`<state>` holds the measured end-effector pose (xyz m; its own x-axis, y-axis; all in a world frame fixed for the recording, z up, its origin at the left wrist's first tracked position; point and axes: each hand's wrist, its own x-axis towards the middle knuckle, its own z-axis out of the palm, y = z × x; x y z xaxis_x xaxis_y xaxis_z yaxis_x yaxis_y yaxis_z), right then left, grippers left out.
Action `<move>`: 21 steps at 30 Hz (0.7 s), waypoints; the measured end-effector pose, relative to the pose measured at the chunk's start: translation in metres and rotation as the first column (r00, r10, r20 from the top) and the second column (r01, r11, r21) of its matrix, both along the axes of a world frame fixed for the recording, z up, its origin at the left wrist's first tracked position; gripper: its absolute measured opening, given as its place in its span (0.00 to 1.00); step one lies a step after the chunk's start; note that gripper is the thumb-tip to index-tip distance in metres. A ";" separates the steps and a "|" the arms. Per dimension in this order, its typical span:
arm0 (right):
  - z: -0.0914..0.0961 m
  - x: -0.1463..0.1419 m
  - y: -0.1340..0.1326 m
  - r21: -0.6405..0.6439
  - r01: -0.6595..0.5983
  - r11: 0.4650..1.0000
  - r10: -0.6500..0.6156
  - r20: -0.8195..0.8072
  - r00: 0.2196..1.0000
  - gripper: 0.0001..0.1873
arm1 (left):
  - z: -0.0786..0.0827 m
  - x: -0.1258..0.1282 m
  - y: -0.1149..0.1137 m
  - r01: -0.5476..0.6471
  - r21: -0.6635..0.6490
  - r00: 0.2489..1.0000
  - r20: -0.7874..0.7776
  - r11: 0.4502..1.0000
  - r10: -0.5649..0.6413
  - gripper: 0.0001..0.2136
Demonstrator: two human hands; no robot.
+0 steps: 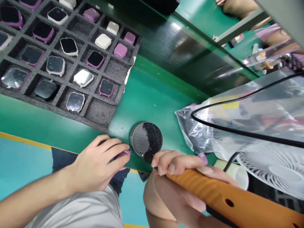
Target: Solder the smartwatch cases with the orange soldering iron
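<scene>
My right hand (180, 166) is wrapped round an orange electric screwdriver (201, 186). Its black nose points at the near edge of a round metal dish (140, 139). Inside that dish a dimpled plate shows on the left, and tiny black screws (154, 136) are heaped on the right. At the table's front edge, just left of the dish, my left hand (99, 161) closes over a purple watch case (123, 154). Fingers hide most of the case. Whether the screwdriver's tip touches any screw I cannot tell.
A grey foam tray (99, 110) with several purple and white watches lies at the upper left. On the right are a clear plastic bag (201, 123), a black cable (228, 126) and a white fan (277, 171). Another person's arm (239, 9) shows at the top.
</scene>
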<state>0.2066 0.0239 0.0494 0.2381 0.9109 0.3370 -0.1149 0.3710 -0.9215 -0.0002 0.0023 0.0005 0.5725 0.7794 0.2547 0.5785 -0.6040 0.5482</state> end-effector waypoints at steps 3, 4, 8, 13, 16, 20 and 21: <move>-0.002 0.002 0.000 -0.017 -0.003 1.000 0.003 0.003 1.000 0.25 | -0.001 0.002 0.001 -0.027 0.018 1.000 0.008 0.999 0.026 0.10; -0.002 0.002 0.000 -0.011 0.004 1.000 -0.004 0.002 1.000 0.25 | -0.001 0.002 0.001 -0.031 0.025 0.999 0.009 0.999 0.030 0.10; 0.001 0.000 0.000 0.047 0.017 0.999 -0.017 0.009 1.000 0.28 | -0.004 0.003 0.001 -0.042 0.050 0.999 0.017 0.998 0.042 0.10; 0.006 0.002 -0.002 0.102 -0.038 0.994 0.038 0.006 0.999 0.19 | -0.007 0.005 0.000 -0.058 0.085 0.998 0.038 0.995 0.055 0.10; 0.001 0.007 -0.005 0.104 -0.170 0.980 0.166 0.047 0.985 0.19 | -0.007 0.005 0.000 -0.064 0.086 0.997 0.041 0.994 0.060 0.11; -0.012 0.013 -0.008 0.097 -0.249 0.964 0.242 0.076 0.967 0.18 | -0.008 0.006 0.002 -0.078 0.099 0.996 0.049 0.992 0.073 0.10; -0.015 0.015 -0.009 0.085 -0.251 0.964 0.245 0.077 0.966 0.19 | -0.008 0.006 0.002 -0.082 0.103 0.996 0.051 0.991 0.077 0.10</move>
